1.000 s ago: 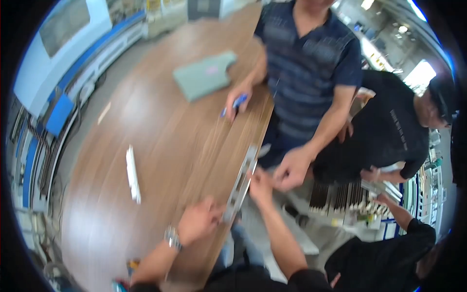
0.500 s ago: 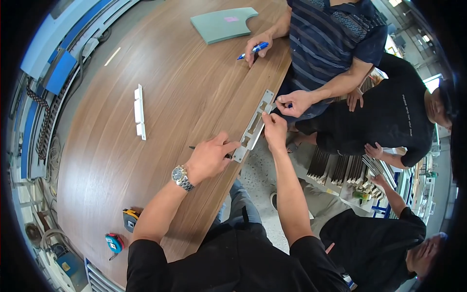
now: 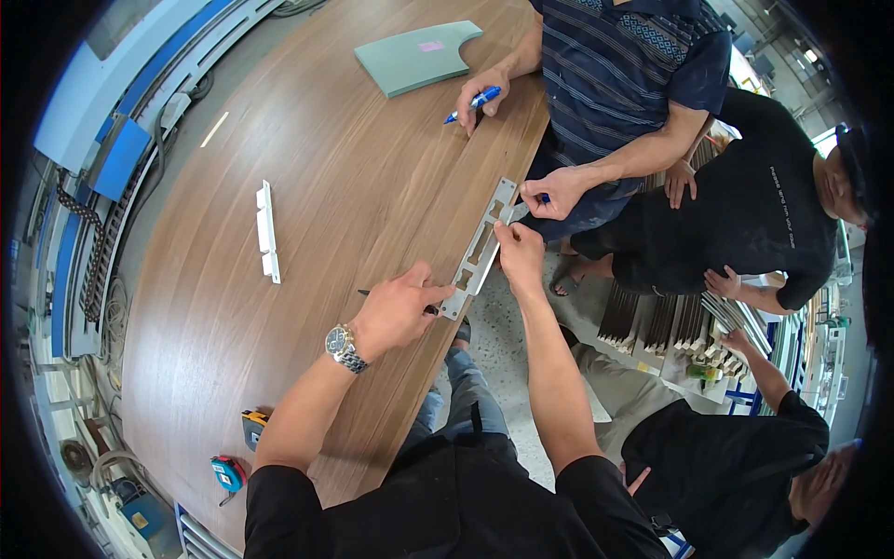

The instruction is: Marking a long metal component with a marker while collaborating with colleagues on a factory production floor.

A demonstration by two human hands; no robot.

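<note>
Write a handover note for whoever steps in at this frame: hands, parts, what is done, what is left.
Left hand: presses a pencil on the wood panel by the metal plate's near end.
Right hand: pinches the plate's outer edge, at the panel's edge.
A co-worker's hand steadies the far end.
Done: plate lies along the edge.
Left: no marks or screws visible.

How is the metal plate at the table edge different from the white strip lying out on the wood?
The metal plate is grey with cut-out slots, while the white strip is white and shows none. The metal plate sits along the table's edge, steadied by the left hand and right hand; the white strip lies untouched further in. Both are long, narrow and flat on the wood.
</note>
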